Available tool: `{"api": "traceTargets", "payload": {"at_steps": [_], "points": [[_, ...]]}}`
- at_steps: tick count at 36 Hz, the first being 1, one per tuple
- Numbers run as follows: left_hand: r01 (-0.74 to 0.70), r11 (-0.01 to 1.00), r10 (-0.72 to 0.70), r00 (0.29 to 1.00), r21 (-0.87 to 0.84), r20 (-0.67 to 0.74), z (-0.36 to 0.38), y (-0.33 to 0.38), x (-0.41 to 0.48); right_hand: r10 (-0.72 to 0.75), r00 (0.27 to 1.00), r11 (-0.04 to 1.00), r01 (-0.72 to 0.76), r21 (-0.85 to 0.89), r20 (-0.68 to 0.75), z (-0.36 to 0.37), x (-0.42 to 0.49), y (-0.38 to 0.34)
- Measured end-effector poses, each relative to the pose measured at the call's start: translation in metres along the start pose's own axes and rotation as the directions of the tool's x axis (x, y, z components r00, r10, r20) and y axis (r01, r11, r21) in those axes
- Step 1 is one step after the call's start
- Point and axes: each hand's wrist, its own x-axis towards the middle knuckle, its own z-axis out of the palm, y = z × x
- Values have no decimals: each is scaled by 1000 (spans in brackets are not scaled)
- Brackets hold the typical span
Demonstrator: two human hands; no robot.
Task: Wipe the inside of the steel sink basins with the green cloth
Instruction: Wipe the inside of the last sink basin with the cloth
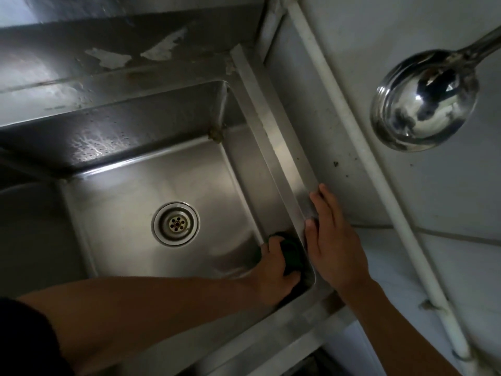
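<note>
the steel sink basin point(162, 175) fills the left and middle of the view, with a round drain point(176, 223) set in the middle of its floor. the green cloth point(293, 252) is inside the basin, down in the near right corner, touching the floor where it meets the right wall. the left hand point(272, 270) reaches across the near edge into that corner and grips the cloth from above; its fingers are curled and pressed together over the bunched cloth, and most of the cloth is hidden under them. the left forearm runs along the near edge, with a dark sleeve point(24, 337) at the bottom left corner of the view.

the right hand point(334, 240) lies flat, palm down, on the raised right rim point(282, 137) of the sink, just beside the corner where the cloth is. its fingers are straight and close together, pointing along the rim toward the back, and the thumb rests on the rim's inner edge.

water drops bead on the back wall of the basin, and pale patches show on the steel splashback behind the back edge. a white pipe point(360, 147) runs along the wall to the right of the sink, and a steel ladle point(423, 101) hangs beyond it, well apart from both hands.
</note>
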Motion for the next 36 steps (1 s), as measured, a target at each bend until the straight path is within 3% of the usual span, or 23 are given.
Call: {"api": "traceTargets", "payload": {"at_steps": [3,11,15,18,20,26,33,36], "points": [[-28,1000,27,998,-7,-55,3,-6,-3,6,1000,1000,-7,11,1,0,-1,-1],[142,990,-142,966,-16,-217,-13,-5,36,10,1000,1000,-11,9,12,-2,-1,-1],[-24,999,32,972,38,-234,-16,2,18,6,1000,1000,-6,12,5,-1,-1,0],[-206,978,207,943,32,-262,-12,7,-1,1,1000,1000,-1,12,-6,-1,-1,1],[-250,967,254,929,49,-270,-13,8,-3,-2,1000,1000,2,11,-10,0,0,1],[-90,995,69,943,-51,-327,-39,20,20,7,1000,1000,-6,19,-6,-2,0,0],[-204,978,207,948,37,-241,-33,17,1,-11,1000,1000,11,25,-21,0,0,1],[-126,991,131,957,33,-260,-43,21,15,-8,1000,1000,8,10,-16,-1,-1,0]]}}
